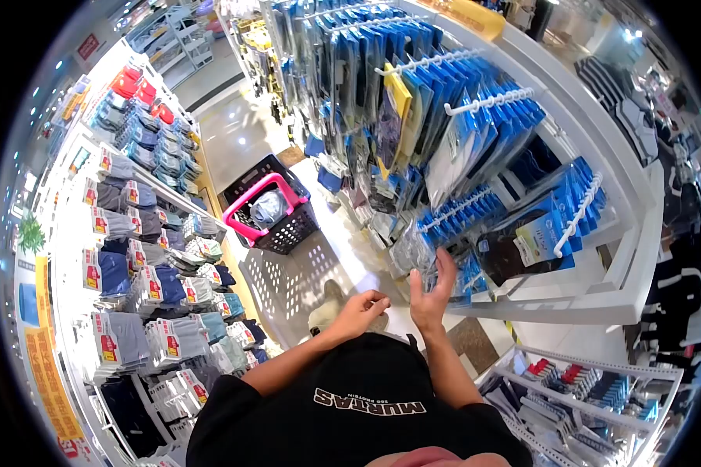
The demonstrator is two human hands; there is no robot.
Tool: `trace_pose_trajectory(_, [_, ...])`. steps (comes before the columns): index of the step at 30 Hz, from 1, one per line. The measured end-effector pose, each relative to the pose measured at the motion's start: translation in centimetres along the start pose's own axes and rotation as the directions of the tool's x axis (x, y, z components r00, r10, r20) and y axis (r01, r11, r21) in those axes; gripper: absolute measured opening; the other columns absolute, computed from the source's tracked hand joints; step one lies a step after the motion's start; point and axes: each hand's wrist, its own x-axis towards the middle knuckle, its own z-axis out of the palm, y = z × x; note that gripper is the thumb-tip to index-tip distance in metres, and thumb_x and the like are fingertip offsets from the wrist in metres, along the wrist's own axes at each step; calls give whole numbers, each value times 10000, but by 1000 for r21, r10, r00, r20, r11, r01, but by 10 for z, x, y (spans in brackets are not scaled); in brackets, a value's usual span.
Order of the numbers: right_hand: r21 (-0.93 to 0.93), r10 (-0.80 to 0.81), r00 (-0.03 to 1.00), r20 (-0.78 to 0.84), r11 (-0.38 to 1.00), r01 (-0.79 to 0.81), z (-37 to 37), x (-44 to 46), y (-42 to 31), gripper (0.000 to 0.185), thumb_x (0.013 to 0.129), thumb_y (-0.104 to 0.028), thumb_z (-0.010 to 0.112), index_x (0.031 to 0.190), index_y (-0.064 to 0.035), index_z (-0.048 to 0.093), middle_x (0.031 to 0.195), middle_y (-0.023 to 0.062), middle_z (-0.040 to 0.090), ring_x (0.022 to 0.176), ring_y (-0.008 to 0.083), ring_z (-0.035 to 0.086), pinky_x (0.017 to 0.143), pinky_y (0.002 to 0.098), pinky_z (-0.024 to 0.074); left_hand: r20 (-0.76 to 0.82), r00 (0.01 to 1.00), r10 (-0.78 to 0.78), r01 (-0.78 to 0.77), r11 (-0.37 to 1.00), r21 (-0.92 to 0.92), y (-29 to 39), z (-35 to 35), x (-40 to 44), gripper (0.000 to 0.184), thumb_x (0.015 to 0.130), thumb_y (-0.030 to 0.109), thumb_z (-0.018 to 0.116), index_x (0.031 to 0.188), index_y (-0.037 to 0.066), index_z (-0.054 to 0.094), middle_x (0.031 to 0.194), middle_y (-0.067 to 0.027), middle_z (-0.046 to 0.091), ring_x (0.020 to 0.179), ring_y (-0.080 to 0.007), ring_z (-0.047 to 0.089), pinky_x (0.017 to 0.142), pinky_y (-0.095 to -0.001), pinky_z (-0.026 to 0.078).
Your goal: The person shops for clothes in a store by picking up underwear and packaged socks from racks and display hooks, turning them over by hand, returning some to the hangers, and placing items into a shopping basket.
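My right hand (434, 294) is raised with its fingers apart, just below a clear plastic package (415, 247) on the rack; nothing shows in it. In front of my body, my left hand (358, 314) has its fingers curled, and whether anything small is between them I cannot make out. Blue-topped packages (444, 227) hang on a white hook beyond my right hand. Farther right, a dark package with a blue card (522, 245) hangs on another hook.
A black basket (294, 232) with a pink handle (245, 239) stands on the floor ahead, holding a greyish item. Shelves of folded, tagged garments (117, 338) line the left. The white rack edge (553, 311) juts out at right, above a lower bin (592, 401).
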Motion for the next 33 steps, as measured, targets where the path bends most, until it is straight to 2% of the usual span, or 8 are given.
trace_pose_trajectory(5, [116,-136,979,-149,981,154,9,76,-35,545,858,-84,691,1329,27,440,1313,175,476,1193,288,479,1019,385,388,-7,1000,27,-26,999,46,8,1,-3,342,972,293,597,1028,-43,625,903,-71,665,820,-134,620,738,-291,497])
trace_pose_trajectory(10, [210,-70,978,-197,971,112,15,121,-49,424,887,-84,690,1253,9,496,1145,118,573,1028,192,566,920,332,457,-35,998,54,-53,998,24,6,-6,-7,348,974,309,589,1012,-35,630,906,-71,668,807,-133,612,739,-294,496])
trace_pose_trajectory(14, [223,-23,981,-191,973,66,28,131,-33,338,870,-123,712,1152,9,580,984,97,658,869,192,636,803,316,513,-58,997,56,-55,998,31,6,-11,-10,364,975,325,584,1023,-33,635,917,-71,674,813,-138,619,745,-294,500])
trace_pose_trajectory(20, [180,30,988,-149,984,-3,32,134,-29,328,899,-165,681,1156,20,595,987,136,688,822,194,657,752,331,521,-58,996,65,-62,997,50,5,-15,-11,376,977,335,581,1033,-32,637,934,-78,682,807,-142,632,728,-294,507])
trace_pose_trajectory(23, [-51,43,994,-99,998,-49,24,136,-20,251,918,-192,655,1063,11,623,856,134,683,744,192,655,675,348,505,-44,996,72,-70,996,55,3,-15,-8,376,976,332,582,1040,-34,638,936,-80,683,802,-142,635,721,-293,508])
trace_pose_trajectory(29, [138,-27,996,-88,990,39,10,117,-37,206,935,-187,628,895,10,585,718,99,613,640,164,580,608,334,458,-86,989,119,-117,993,36,3,-23,2,366,976,320,580,1048,-34,642,922,-79,684,798,-136,636,719,-292,510])
trace_pose_trajectory(30, [56,21,1000,-22,998,-19,2,111,-36,181,934,-160,624,900,15,590,721,95,606,647,140,559,619,308,455,-106,986,126,-124,992,26,8,-25,3,363,976,317,580,1048,-33,643,918,-77,685,796,-134,636,717,-291,510])
trace_pose_trajectory(33, [143,-7,994,108,990,-8,-4,100,-42,143,967,-124,594,955,17,574,747,-22,523,686,45,447,597,223,378,-176,976,130,-130,991,8,9,-34,9,336,978,294,578,1043,-29,646,900,-70,686,792,-131,642,713,-283,511])
